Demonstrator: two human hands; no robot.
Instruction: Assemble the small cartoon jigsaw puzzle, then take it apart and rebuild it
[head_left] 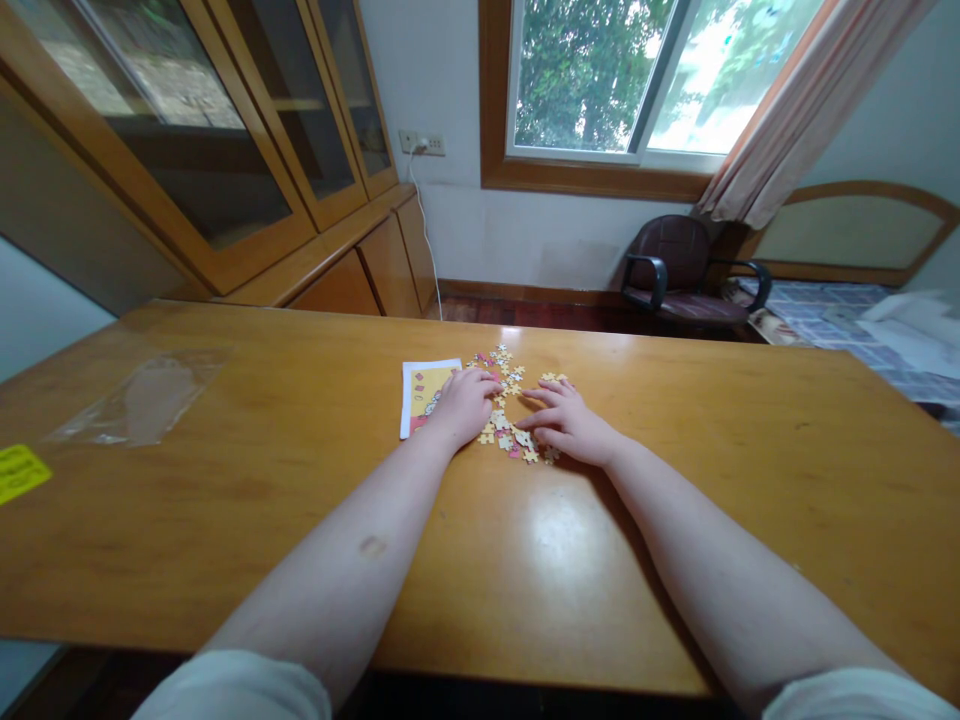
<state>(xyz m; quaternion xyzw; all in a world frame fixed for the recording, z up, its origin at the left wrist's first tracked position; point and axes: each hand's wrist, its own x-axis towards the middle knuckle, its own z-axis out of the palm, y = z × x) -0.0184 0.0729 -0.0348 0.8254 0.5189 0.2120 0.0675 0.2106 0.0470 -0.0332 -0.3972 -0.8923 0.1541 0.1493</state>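
Loose jigsaw puzzle pieces [502, 421], yellow, pink and whitish, lie spread on the wooden table. Left of them is a puzzle board [409, 396] with a white border and a yellow and red picture. My left hand [465, 402] rests over the board's right side, covering part of the picture. Its fingers reach right to the edge of the pieces, and no held piece shows. On the other side, my right hand [568, 422] has its fingers spread, their tips touching or just above the pieces. Some pieces are hidden under both hands.
A clear plastic bag [154, 398] lies flat on the table [300, 500] at the left, near a yellow label [21, 474]. Beyond the table stand a glass-doored cabinet [300, 225], an armchair [679, 265] and a bed [840, 320] below a window.
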